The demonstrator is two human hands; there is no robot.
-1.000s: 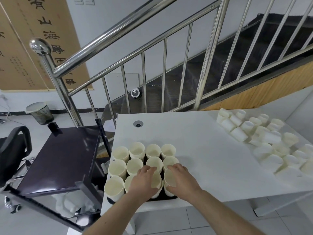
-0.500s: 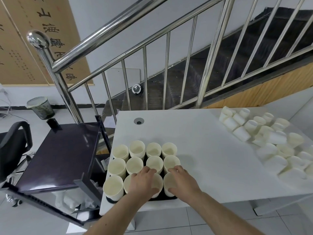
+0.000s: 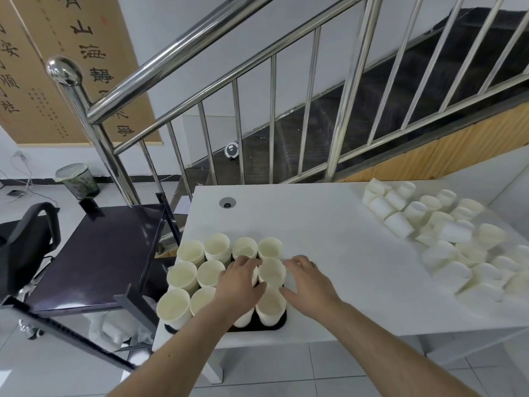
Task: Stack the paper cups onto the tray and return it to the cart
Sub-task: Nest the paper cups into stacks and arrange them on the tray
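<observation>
White table (image 3: 329, 239) under a steel stair railing (image 3: 272, 116); dark cart (image 3: 97, 253) at nine o'clock. Left hand (image 3: 239, 286) and right hand (image 3: 310, 283), fingers loosely spread, rest on upright cups (image 3: 213, 247) on the tray (image 3: 269, 325); loose cups (image 3: 446, 236) at two o'clock.

A steel railing (image 3: 206, 50) ran up beside dark stairs (image 3: 357, 110) at the far side. A calligraphy scroll (image 3: 77, 67) hung on the far left wall, with a lined bin (image 3: 77, 181) on the floor below it. A black chair (image 3: 25, 245) stood at the left edge. A grommet (image 3: 227, 202) sat in the white surface (image 3: 329, 239).
</observation>
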